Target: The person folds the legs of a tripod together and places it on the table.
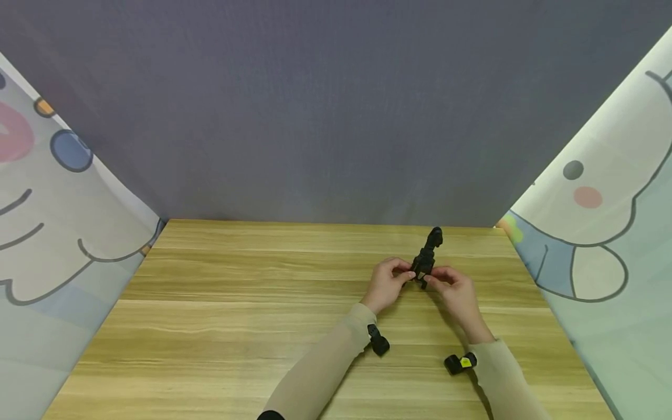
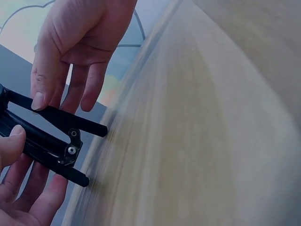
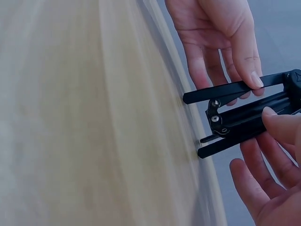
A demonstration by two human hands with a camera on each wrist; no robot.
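We look down at a pale wood-grain surface, where a person's two bare hands hold one small black stand. It is to the right of centre, near the far edge, upright and leaning slightly to the right, with a rounded head at its top and its legs pointing down.

The left hand has a narrow grip: thumb and fingers pinch the stand low on its left side. The right hand mirrors it on the right, its grip also narrow, pinching the stand's lower part. The two hands are close together, with the stand between them.

From the wrist cameras we make out slim, straight legs set apart, and between them a small hinged bracket with round metal pins. Each thumb lies along a black bar, with fingers behind. The leg tips are very near the surface; we cannot tell whether they touch it.

Both arms wear beige sleeves. A small black device sits at the left wrist, and a similar one with a yellow patch at the right. Behind, we see a plain dark grey backdrop, flanked by a left curtain and a right curtain, both printed with pale cartoon figures.
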